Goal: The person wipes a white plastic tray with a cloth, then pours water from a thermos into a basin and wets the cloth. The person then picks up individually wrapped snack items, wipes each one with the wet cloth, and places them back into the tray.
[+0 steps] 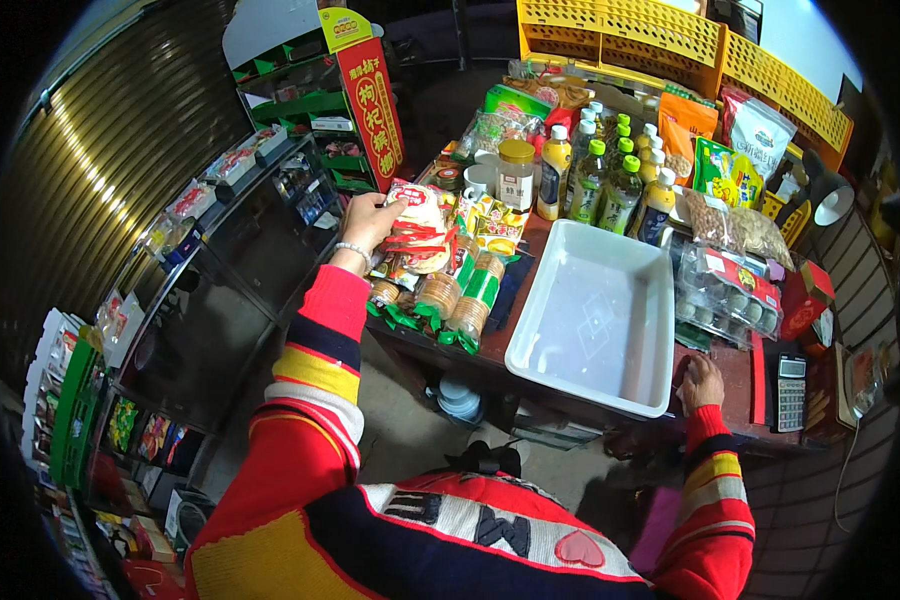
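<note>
"What's biggest?"
"The flat-topped, dark red-brown table (736,385), bearing a white rectangular plastic tray (595,320)."
"Next?"
"Flat red-and-white plastic packets (420,208), piled left of the tray. The left hand (368,222) has its fingers against them; whether clamped, I can't tell."
"Right hand (702,385)?"
"By the table's near edge, fingers bent, closure unclear."

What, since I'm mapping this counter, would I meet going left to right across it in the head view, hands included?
Left hand, white cup, white tray, right hand, calculator.
</note>
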Available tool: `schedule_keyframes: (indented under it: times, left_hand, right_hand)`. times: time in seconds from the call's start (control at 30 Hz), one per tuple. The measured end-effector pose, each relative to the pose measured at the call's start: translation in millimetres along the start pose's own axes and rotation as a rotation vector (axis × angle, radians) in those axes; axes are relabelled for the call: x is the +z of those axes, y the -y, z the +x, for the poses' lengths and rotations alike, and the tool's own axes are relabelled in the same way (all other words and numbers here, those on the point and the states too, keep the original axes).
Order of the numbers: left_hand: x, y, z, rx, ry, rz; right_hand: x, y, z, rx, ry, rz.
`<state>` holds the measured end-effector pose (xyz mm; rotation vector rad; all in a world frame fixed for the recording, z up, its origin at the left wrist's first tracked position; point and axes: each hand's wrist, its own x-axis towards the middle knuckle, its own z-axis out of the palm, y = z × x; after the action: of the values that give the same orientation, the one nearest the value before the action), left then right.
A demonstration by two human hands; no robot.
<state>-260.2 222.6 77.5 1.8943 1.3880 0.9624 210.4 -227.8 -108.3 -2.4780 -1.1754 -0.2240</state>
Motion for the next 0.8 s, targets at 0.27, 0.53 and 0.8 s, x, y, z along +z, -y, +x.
schedule_keyframes:
  times: [0.27, 0.53, 0.8]
  left_hand:
    - [-12, -5, -16, 0.135, -0.128, 0.425]
    - [32, -24, -131, 0.375, 0.223, -0.38]
    - [125, -24, -195, 0.168, 0.675, -0.425]
  right_hand:
    - [5, -10, -1, -0.064, -0.034, 0.015]
    - [4, -1, 0, -0.075, -0.056, 0.048]
    - [-6, 7, -7, 0.014, -0.126, 0.046]
